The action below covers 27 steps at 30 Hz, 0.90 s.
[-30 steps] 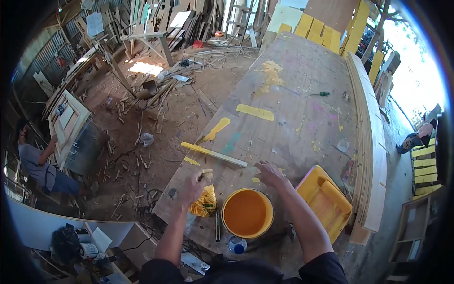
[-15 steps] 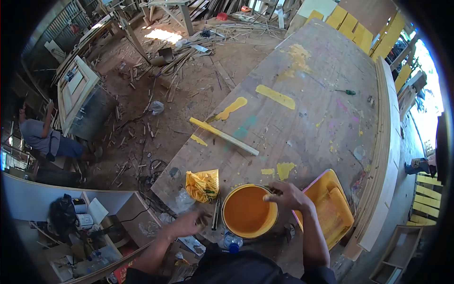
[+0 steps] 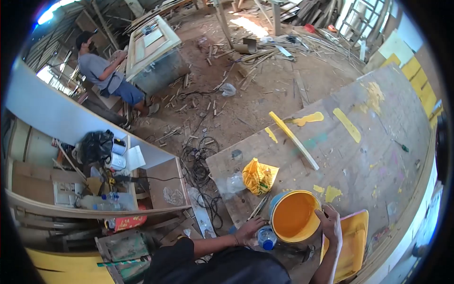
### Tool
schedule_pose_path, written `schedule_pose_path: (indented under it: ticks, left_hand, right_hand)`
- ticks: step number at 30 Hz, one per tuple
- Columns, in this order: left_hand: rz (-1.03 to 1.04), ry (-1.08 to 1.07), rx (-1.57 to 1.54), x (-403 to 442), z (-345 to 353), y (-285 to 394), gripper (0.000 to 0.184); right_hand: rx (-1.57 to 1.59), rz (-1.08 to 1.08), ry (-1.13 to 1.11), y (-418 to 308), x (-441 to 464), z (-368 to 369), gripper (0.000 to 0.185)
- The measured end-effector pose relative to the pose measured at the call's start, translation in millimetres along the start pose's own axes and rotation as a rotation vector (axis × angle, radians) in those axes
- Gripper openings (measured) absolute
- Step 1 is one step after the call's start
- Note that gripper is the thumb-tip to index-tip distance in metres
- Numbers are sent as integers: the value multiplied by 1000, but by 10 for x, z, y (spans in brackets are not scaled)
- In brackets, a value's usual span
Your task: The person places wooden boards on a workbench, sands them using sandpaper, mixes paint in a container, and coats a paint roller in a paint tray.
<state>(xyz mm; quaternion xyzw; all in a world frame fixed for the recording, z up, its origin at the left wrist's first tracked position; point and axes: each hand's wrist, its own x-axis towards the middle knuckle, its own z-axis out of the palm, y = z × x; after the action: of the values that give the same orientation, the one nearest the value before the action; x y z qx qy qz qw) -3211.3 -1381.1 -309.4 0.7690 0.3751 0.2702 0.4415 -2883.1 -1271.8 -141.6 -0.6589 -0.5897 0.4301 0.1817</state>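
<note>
A bucket of orange-yellow paint (image 3: 292, 218) stands on the work table, its blue outer wall showing at the far left side. My right hand (image 3: 329, 223) grips its right rim, thumb over the edge. Close to the bucket's near-left side is my left hand (image 3: 249, 231), fingers extended; whether they touch the wall is unclear. A clear bottle with a blue cap (image 3: 267, 242) sits between that hand and the bucket. At the right lies a yellow paint tray (image 3: 347, 244). A crumpled yellow bag (image 3: 259, 176) and a slim tool (image 3: 257, 207) rest beyond my left hand.
A part-yellow wooden strip (image 3: 294, 140) lies across the paint-stained table (image 3: 326, 123). Farther right is a screwdriver (image 3: 402, 146). An open cabinet (image 3: 90, 208) with cans and bottles stands left, near tangled cables (image 3: 197, 163). Another person (image 3: 101, 71) stands by a framed panel (image 3: 152, 42).
The view has swung left. My right hand has closed on the bucket's rim, and my left hand has come nearer to its side and the bottle. The bucket looks slightly turned or tilted.
</note>
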Motion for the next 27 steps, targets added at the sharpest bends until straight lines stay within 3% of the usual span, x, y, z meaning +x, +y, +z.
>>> schedule_pose_path:
  ticks: [4, 12, 14, 15, 19, 20, 22, 23, 25, 27]
  left_hand:
    - [-20, 54, -74, -120, 55, -25, 107]
    - [-92, 339, -40, -307, -137, 397, 66]
    - [-83, 639, -133, -418, -203, 488, 63]
    - [-249, 640, -43, -568, -228, 480, 62]
    - [-386, 815, 209, -1228, -326, 268, 52]
    - [-432, 942, 172, -1363, -420, 336, 47]
    - [-472, 1099, 146, -1724, -540, 387, 43]
    - [-533, 1104, 276, -1978, -553, 297, 41]
    - [-597, 1130, 412, -2431, -531, 182, 38]
    - [-576, 1455, 174, -2747, -602, 123, 41]
  right_hand:
    - [68, -55, 43, -22, -37, 44, 27]
    - [-30, -50, 45, 145, -55, 75, 31]
    - [39, -33, 54, 109, -69, 93, 34]
    - [-28, -32, 36, 144, -52, 72, 36]
    - [61, -120, 38, 501, 64, 123, 34]
    - [70, -153, 26, 440, 35, 142, 34]
    - [-64, -453, 97, 335, -53, 165, 32]
    - [68, -272, 107, 352, -24, 192, 34]
    - [72, -297, 109, 376, -21, 237, 34]
    - [12, -288, 108, 568, 87, 191, 34]
